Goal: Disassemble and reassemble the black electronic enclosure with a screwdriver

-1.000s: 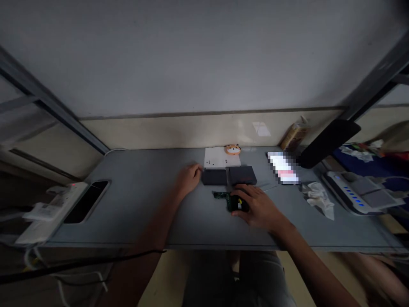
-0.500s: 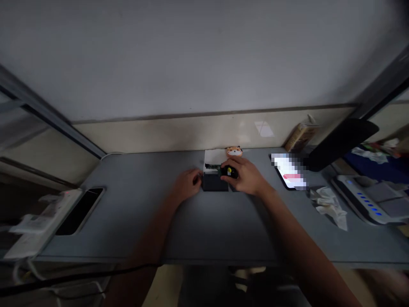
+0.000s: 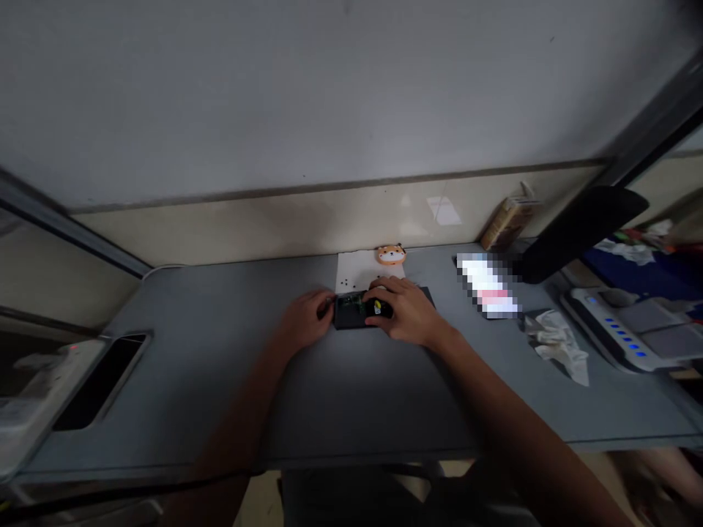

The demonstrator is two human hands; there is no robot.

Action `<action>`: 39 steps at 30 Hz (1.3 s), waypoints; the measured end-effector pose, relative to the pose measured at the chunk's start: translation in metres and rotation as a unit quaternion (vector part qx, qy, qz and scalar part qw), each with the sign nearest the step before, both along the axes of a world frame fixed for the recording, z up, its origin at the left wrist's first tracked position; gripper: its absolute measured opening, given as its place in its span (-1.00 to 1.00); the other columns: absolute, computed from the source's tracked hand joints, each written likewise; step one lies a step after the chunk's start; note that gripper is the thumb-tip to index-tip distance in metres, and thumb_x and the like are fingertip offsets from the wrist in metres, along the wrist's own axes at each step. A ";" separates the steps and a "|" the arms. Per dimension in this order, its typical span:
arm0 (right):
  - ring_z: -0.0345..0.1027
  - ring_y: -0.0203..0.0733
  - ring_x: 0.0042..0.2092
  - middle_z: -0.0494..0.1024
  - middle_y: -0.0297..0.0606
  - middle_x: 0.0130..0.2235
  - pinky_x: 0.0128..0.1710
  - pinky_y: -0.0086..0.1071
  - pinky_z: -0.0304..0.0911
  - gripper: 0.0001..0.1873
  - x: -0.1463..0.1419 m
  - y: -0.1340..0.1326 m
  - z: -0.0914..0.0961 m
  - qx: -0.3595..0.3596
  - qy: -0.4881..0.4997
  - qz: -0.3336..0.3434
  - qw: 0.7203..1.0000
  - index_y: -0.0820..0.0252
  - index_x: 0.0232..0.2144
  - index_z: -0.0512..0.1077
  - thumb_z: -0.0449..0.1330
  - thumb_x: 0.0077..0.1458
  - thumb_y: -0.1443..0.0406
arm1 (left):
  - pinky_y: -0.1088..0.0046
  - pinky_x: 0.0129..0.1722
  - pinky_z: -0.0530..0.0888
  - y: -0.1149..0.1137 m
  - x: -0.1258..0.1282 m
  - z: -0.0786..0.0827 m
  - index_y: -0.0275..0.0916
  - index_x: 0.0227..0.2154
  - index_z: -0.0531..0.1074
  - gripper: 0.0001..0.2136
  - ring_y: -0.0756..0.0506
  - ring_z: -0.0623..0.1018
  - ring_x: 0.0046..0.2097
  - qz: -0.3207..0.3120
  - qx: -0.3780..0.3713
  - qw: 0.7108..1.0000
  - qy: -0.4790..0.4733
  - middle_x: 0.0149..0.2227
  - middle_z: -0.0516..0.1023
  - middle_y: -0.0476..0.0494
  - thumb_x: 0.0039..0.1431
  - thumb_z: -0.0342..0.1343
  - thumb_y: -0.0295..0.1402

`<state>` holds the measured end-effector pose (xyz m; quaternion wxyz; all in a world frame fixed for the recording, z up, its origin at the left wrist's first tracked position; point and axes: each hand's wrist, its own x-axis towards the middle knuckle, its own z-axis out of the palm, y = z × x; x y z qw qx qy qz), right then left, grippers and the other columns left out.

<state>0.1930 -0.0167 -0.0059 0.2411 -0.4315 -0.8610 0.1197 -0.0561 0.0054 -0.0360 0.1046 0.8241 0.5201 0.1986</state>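
"What is shown on the desk (image 3: pixel 220 315)?"

"A dark case (image 3: pixel 348 318) is laid there, a circuit board (image 3: pixel 351 298) gripped against it by the right hand (image 3: pixel 403 311); the left hand (image 3: pixel 302 318) is curled at its end, grip unclear."

"What remains?"

"Paper (image 3: pixel 362 271) dotted with dark specks (image 3: pixel 345 282), perhaps screws, is left behind."

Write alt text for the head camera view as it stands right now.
A left hand and right hand hold a green circuit board over a black case on a gray desk. Behind them lie a white sheet with small black bits and an orange toy.
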 end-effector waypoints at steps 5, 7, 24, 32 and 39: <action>0.42 0.03 0.01 0.59 -0.12 -0.01 0.02 -0.09 0.28 -0.69 0.000 0.000 0.000 0.000 -0.019 -0.002 1.000 0.10 -0.07 0.56 0.38 0.14 0.19 | 0.33 -0.11 0.56 0.000 0.000 0.000 -0.19 -0.12 0.57 -0.73 -0.15 0.61 -0.21 -0.014 -0.005 1.000 -0.013 -0.21 0.64 -0.17 0.23 0.01 -0.35; 0.41 0.04 0.02 0.59 -0.12 -0.03 0.03 -0.09 0.27 -0.65 0.000 -0.001 0.002 -0.008 -0.046 0.002 0.999 0.10 -0.05 0.56 0.40 0.11 0.19 | 0.33 -0.10 0.56 -0.001 0.000 0.001 -0.19 -0.11 0.57 -0.73 -0.15 0.61 -0.21 -0.018 -0.008 1.000 -0.012 -0.21 0.65 -0.17 0.24 0.01 -0.35; 0.48 -0.13 -0.20 0.60 -0.20 -0.24 -0.14 -0.22 0.35 -0.73 0.009 -0.010 0.030 0.112 0.377 -0.172 0.903 0.09 -0.23 0.45 0.04 0.34 0.10 | 0.32 -0.09 0.54 -0.012 0.017 0.017 -0.17 -0.16 0.57 -0.78 -0.13 0.59 -0.21 0.087 0.018 0.994 -0.059 -0.22 0.61 -0.13 0.26 0.02 -0.40; 0.25 -0.27 -0.54 0.33 -0.39 -0.59 -0.51 -0.35 0.16 -0.29 0.005 0.003 0.021 -0.035 0.504 -0.324 0.800 0.09 -0.51 0.35 -0.08 0.13 -0.36 | 0.15 0.16 0.43 -0.015 0.052 0.038 -0.16 -0.01 0.45 -0.73 -0.23 0.53 0.08 -0.170 0.012 0.984 -0.044 0.01 0.58 -0.18 0.24 0.20 -0.31; 0.21 -0.26 -0.58 0.33 -0.40 -0.64 -0.58 -0.36 0.13 -0.28 -0.002 0.011 0.012 -0.135 0.536 -0.353 0.755 0.09 -0.55 0.35 0.04 0.00 -0.41 | 0.07 0.16 0.39 -0.019 0.053 0.017 -0.13 -0.01 0.39 -0.62 -0.29 0.52 0.09 -0.147 -0.009 0.989 -0.016 0.03 0.57 -0.19 0.14 0.34 -0.25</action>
